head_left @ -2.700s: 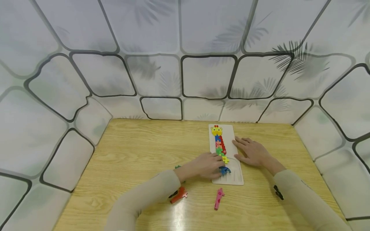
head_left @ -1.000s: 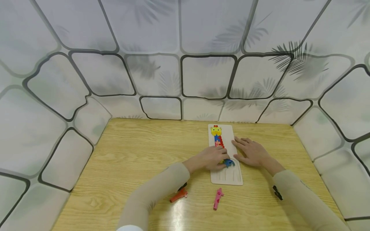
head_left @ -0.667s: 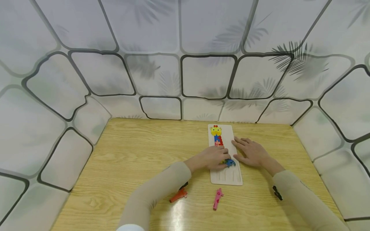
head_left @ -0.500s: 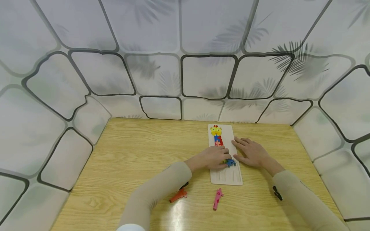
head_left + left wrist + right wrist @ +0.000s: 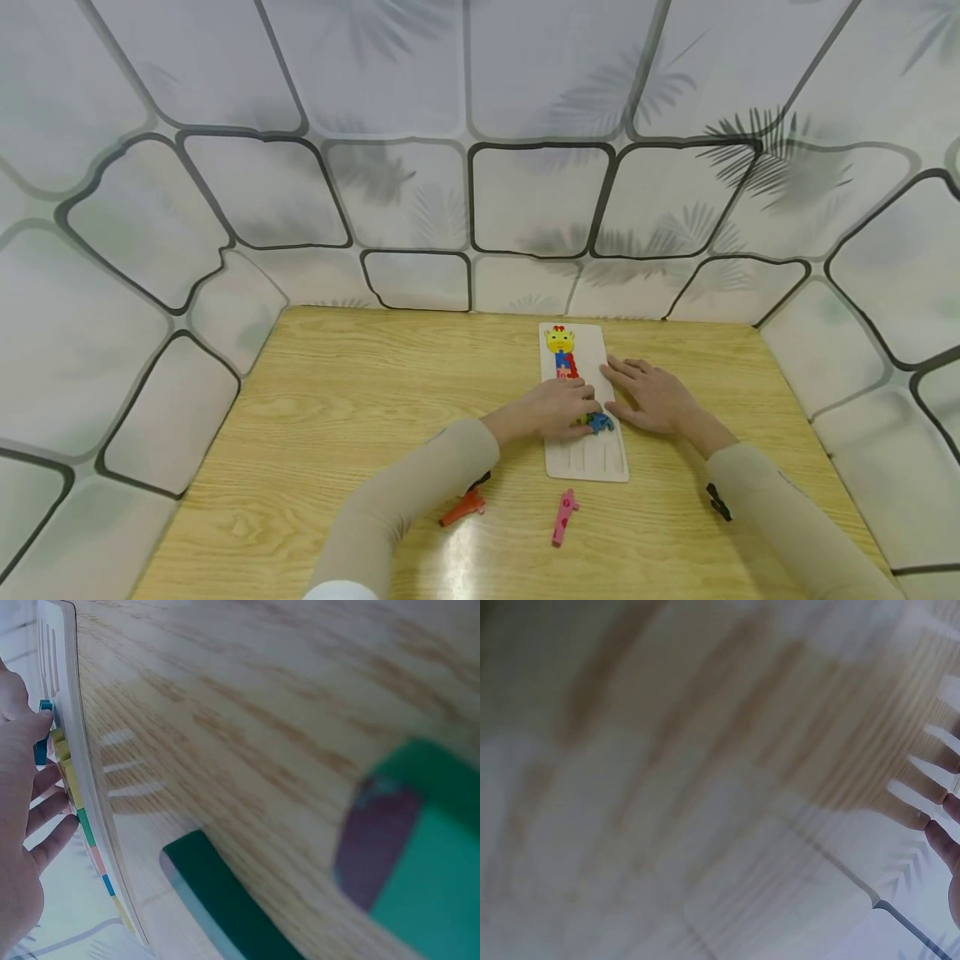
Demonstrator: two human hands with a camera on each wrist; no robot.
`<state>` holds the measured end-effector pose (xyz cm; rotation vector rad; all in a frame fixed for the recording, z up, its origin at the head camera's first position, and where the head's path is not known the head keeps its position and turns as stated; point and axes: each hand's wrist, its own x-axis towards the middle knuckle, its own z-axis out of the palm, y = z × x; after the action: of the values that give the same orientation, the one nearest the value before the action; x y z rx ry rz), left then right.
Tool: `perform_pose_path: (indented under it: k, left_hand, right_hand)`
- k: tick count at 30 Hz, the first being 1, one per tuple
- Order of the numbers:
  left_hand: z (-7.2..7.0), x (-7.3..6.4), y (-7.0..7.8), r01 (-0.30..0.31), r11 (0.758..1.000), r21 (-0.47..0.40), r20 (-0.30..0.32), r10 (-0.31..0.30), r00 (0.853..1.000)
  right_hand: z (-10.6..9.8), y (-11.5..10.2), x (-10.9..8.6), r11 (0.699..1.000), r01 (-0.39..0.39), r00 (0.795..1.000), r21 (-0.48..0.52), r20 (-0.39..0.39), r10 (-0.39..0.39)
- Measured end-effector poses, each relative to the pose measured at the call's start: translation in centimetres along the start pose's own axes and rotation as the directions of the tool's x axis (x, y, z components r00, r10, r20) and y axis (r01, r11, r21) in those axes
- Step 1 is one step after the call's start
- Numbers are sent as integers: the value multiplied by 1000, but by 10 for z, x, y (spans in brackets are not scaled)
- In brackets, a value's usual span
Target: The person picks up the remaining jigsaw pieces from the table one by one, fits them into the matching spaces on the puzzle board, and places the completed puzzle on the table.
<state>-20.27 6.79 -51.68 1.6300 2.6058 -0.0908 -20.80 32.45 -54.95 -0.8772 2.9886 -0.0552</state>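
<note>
One blue piece [image 5: 601, 423] pinched over a puzzle board [image 5: 592, 362]

The left hand [image 5: 552, 410], at the board's nine o'clock, grips the blue piece around five. The right hand [image 5: 652, 398] lies straight-fingered at three. The board contains a giraffe head [image 5: 559, 340] at eleven, coloured segments [image 5: 566, 365] beneath, grooves [image 5: 585, 457] at six. On the desk [image 5: 375, 375]: a pink piece [image 5: 565, 517] at six, an orange piece [image 5: 462, 507] at eight.

From here I'm getting a white board [image 5: 596, 350], a yellow giraffe head [image 5: 559, 339], a blue-red-pink neck [image 5: 565, 364] and a blue piece [image 5: 600, 423]. Then a spotty pink piece [image 5: 563, 521], an orange-red piece [image 5: 462, 507], a green piece [image 5: 225, 889], a yellowish wood-grain table [image 5: 375, 375], beige sleeves [image 5: 420, 471], plus whitish walls [image 5: 540, 200] with grey-black outlines and grey leaf prints.
</note>
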Motion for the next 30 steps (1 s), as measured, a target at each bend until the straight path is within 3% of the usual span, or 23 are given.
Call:
perform_pose_path:
  k: [10, 30]
  left_hand:
    - [3, 3, 0, 9, 999, 31, 2, -9, 1000]
    - [2, 3, -1, 9, 1000, 3, -6, -9, 1000]
  right_hand:
    - [0, 0, 1, 1000, 9, 1000, -6, -12, -9]
    - [0, -1, 0, 1000, 9, 1000, -4, -25, -9]
